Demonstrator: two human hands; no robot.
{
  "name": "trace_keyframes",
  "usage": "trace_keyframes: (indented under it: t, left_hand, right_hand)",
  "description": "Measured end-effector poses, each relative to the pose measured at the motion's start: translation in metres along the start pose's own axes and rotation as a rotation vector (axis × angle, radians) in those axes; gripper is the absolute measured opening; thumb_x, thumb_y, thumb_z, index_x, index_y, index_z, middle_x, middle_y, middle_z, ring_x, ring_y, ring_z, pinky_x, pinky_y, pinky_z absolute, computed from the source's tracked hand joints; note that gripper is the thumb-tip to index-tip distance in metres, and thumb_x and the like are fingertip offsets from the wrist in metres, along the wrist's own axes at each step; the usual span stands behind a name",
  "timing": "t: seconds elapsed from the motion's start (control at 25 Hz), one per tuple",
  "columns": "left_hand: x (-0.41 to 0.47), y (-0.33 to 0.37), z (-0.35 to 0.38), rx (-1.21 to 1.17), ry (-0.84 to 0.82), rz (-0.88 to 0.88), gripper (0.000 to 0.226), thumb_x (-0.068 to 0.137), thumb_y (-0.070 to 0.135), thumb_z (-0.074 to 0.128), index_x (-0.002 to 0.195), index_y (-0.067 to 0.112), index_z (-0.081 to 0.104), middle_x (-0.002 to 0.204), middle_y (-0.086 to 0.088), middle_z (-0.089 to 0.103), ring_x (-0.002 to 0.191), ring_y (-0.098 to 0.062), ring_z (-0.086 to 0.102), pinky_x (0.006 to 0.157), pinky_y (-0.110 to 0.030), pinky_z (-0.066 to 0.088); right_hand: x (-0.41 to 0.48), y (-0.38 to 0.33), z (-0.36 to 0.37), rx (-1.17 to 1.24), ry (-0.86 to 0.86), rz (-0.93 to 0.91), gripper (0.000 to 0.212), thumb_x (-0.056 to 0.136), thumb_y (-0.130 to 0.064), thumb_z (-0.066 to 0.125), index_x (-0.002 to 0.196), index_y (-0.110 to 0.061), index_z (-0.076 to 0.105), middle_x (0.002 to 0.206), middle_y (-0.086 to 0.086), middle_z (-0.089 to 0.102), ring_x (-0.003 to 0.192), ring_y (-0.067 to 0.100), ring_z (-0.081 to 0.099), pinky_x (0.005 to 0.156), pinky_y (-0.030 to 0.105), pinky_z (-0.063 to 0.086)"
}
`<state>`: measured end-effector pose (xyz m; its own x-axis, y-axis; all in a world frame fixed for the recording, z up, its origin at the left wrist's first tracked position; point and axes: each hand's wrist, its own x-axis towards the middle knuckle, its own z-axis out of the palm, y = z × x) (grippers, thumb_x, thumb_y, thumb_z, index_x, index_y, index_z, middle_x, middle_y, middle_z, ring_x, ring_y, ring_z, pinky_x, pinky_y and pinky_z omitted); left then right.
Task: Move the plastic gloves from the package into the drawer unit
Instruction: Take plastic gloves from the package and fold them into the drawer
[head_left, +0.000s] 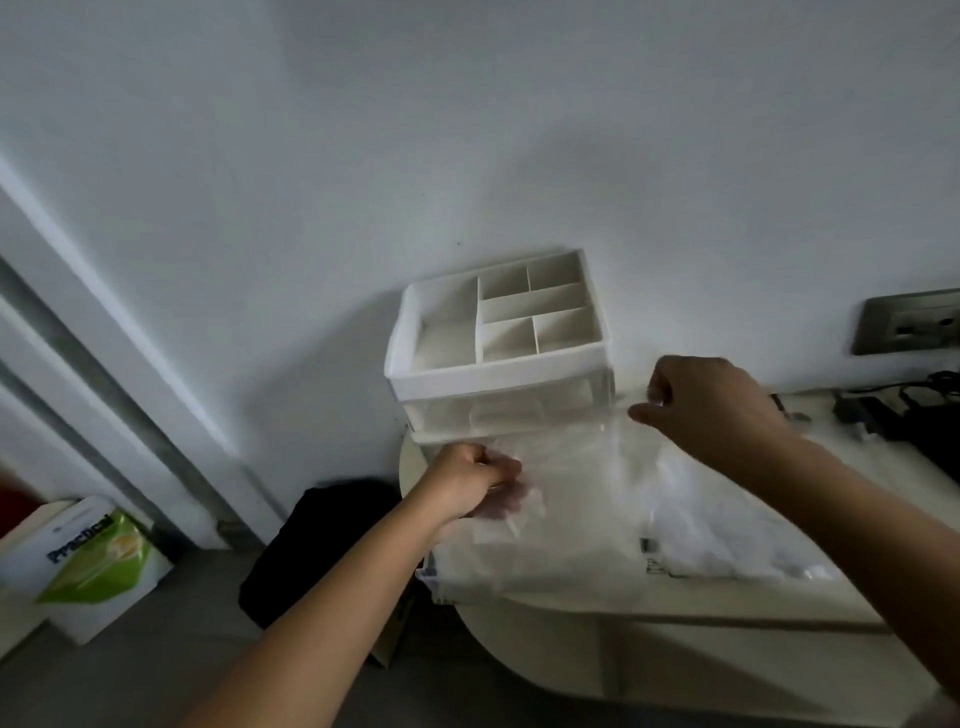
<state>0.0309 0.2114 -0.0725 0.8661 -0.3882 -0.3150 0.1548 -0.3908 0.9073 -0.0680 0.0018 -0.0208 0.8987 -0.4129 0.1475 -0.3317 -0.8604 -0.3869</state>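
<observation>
White wall (467, 130) backs a cream table (878, 467) with a rounded end. The floor (208, 597) is grey, and a pale door frame (78, 332) runs down the left. A white drawer unit (498, 332) stands at the table's far edge against the wall, with a top tray split into compartments and a clear drawer front below.

Just in front of it the clear package (571, 499) lies on the table, with whitish gloves (717, 519) bunched inside its right half. Both arms reach forward. The left hand (472, 483), curled like a fist, pinches the package's left part. The right hand (711, 405), knuckles up, pinches its far edge beside the unit.

A socket (909, 322) sits on the wall at right, above black cables (914, 415). On the floor are a black bag (322, 545) and a white-and-green box (93, 556) reading "Practical". Print on the package's near edge is too blurred to read.
</observation>
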Motion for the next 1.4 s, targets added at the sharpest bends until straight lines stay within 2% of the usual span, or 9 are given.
trace_keyframes:
  t: [0.12,0.24,0.32,0.6,0.8,1.0,1.12,1.24,1.4]
  left_hand:
    - [0.011,-0.014,-0.010,0.035,0.048,-0.033,0.012,0.088,0.007,0.065,0.078,0.004,0.060,0.057,-0.006,0.065,0.045,-0.014,0.061,0.045,-0.023,0.049]
    - [0.019,-0.024,-0.018,0.182,0.132,-0.040,0.017,0.078,0.016,0.071,0.072,0.002,0.063,0.068,-0.017,0.068,0.061,-0.029,0.068,0.063,-0.042,0.059]
    - [0.020,-0.029,-0.022,0.279,0.176,-0.048,0.019,0.079,0.020,0.068,0.072,0.003,0.063,0.076,-0.019,0.070,0.071,-0.034,0.070,0.070,-0.049,0.059]
    - [0.008,-0.035,-0.027,0.720,0.311,0.059,0.028,0.088,0.020,0.066,0.067,0.009,0.051,0.068,-0.006,0.058,0.068,-0.022,0.063,0.058,-0.031,0.049]
    - [-0.013,-0.009,-0.017,1.199,0.488,0.390,0.020,0.095,0.030,0.055,0.102,0.012,0.059,0.100,-0.004,0.067,0.093,-0.021,0.065,0.067,-0.027,0.041]
    - [0.004,-0.029,0.004,1.031,0.103,0.302,0.020,0.090,0.016,0.061,0.108,0.008,0.065,0.107,-0.009,0.067,0.100,-0.023,0.063,0.087,-0.033,0.051]
    - [0.020,-0.046,0.000,1.035,-0.159,0.052,0.059,0.084,0.026,0.070,0.135,0.008,0.046,0.137,-0.013,0.049,0.123,-0.026,0.050,0.103,-0.036,0.042]
    - [0.027,-0.054,0.001,1.082,-0.236,-0.023,0.102,0.079,0.036,0.074,0.152,0.012,0.008,0.158,-0.011,0.008,0.144,-0.029,0.017,0.117,-0.037,0.023]
    - [0.033,-0.059,0.002,1.136,-0.242,-0.034,0.109,0.079,0.041,0.073,0.152,0.015,-0.004,0.160,-0.011,-0.007,0.147,-0.030,0.003,0.119,-0.040,0.015]
  right_hand:
    - [-0.021,-0.033,0.017,-0.031,0.215,-0.287,0.015,0.088,-0.019,0.058,0.103,-0.014,0.055,0.102,0.003,0.055,0.095,0.022,0.053,0.078,0.032,0.046]
    - [-0.035,-0.055,0.057,0.209,-0.026,-0.503,0.030,0.091,-0.004,0.049,0.116,-0.017,0.059,0.119,0.001,0.058,0.106,0.017,0.056,0.089,0.025,0.046]
    - [-0.031,-0.055,0.089,0.170,-0.226,-0.558,0.040,0.096,-0.009,0.044,0.134,-0.018,0.049,0.140,-0.001,0.048,0.126,0.013,0.046,0.103,0.017,0.030]
    - [-0.007,-0.051,0.129,-0.063,-0.498,-0.544,0.060,0.096,-0.032,0.050,0.149,-0.018,0.025,0.157,0.001,0.021,0.143,0.016,0.019,0.115,0.029,0.014]
    - [-0.001,-0.049,0.143,-0.130,-0.513,-0.549,0.064,0.088,-0.044,0.058,0.143,-0.019,0.036,0.152,0.001,0.031,0.139,0.020,0.030,0.114,0.036,0.026]
    - [0.003,-0.052,0.145,-0.085,-0.480,-0.603,0.064,0.082,-0.046,0.064,0.137,-0.021,0.044,0.141,-0.001,0.045,0.130,0.019,0.042,0.107,0.035,0.034]
    - [0.006,-0.050,0.146,-0.139,-0.524,-0.646,0.076,0.081,-0.050,0.064,0.145,-0.023,0.033,0.150,0.001,0.033,0.139,0.022,0.029,0.112,0.039,0.026]
    - [0.011,-0.045,0.143,-0.215,-0.582,-0.586,0.087,0.083,-0.046,0.065,0.151,-0.026,0.014,0.158,0.001,0.013,0.145,0.024,0.013,0.114,0.045,0.019]
    - [0.016,-0.040,0.139,-0.371,-0.643,-0.403,0.097,0.076,-0.026,0.076,0.150,-0.013,0.015,0.156,0.011,0.016,0.140,0.032,0.024,0.112,0.042,0.030]
